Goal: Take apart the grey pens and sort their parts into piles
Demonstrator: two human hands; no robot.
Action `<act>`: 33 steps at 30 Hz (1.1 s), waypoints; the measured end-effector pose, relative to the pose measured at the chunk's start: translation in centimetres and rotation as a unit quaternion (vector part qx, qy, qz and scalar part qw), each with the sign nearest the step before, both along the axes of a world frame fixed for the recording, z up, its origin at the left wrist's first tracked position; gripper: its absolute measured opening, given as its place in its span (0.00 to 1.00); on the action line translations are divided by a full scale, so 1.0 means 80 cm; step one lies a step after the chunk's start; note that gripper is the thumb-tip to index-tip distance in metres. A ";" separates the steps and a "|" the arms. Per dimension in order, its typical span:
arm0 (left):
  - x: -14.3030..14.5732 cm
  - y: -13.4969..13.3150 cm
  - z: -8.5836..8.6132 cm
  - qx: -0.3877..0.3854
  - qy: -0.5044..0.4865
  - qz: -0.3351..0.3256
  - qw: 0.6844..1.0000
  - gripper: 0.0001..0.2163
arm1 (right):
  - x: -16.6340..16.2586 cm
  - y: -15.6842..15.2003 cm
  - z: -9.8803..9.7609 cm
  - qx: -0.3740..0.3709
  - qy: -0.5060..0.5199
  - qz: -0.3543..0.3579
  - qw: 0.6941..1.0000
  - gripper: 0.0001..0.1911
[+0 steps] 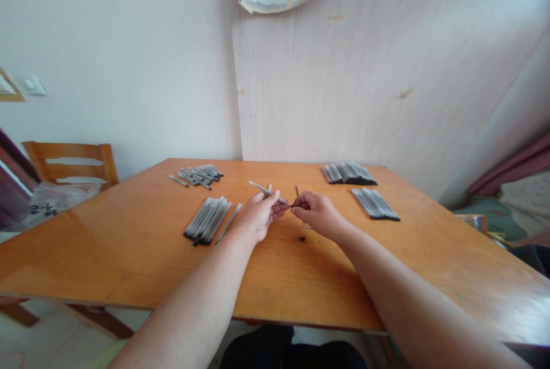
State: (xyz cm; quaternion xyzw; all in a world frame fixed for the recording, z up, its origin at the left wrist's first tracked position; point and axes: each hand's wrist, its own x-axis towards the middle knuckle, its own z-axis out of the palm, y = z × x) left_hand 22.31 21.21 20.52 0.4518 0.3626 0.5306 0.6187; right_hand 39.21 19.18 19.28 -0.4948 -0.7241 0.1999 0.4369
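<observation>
My left hand [265, 211] is closed on a slim pen [263, 188] with a clear, whitish barrel, which slants down to the right above the table. A short pale piece stands just behind that barrel. Close beside it, my right hand [317, 211] pinches a small black pen plug [292, 205] at the pen's lower end; I cannot tell whether the two touch. A thin dark-tipped stick [296, 190] shows behind the right fingers. On the table below lies a small black piece [302, 238]. Beside my left wrist rests a single pen [228, 223].
Rows of black-ended pens lie near left [208, 219], back right [349, 173] and right [375, 204]. A loose pen pile [197, 175] is at back left. The wooden table [141, 243] meets the wall; a chair [71, 163] with a plastic bag [54, 203] stands left.
</observation>
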 end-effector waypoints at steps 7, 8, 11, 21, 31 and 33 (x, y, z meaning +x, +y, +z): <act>-0.004 -0.001 0.005 -0.002 -0.014 0.046 0.999 0.08 | 0.004 -0.005 0.005 -0.043 -0.023 0.037 0.998 0.08; -0.004 -0.001 0.006 -0.001 -0.018 0.051 0.999 0.08 | 0.005 -0.007 0.006 -0.048 -0.037 0.046 0.997 0.07; -0.005 -0.001 0.008 -0.001 -0.029 0.059 0.998 0.08 | 0.008 -0.009 0.008 -0.067 -0.089 0.068 0.991 0.07; -0.005 -0.001 0.008 0.006 -0.010 0.064 0.998 0.09 | 0.009 -0.010 0.004 -0.105 -0.194 0.090 0.971 0.07; -0.004 -0.001 0.006 0.008 -0.001 0.060 0.998 0.10 | 0.008 -0.008 0.004 -0.083 -0.133 0.080 0.984 0.07; -0.003 -0.001 0.006 0.008 0.003 0.058 0.998 0.10 | 0.006 -0.008 0.007 -0.041 -0.108 0.051 0.992 0.07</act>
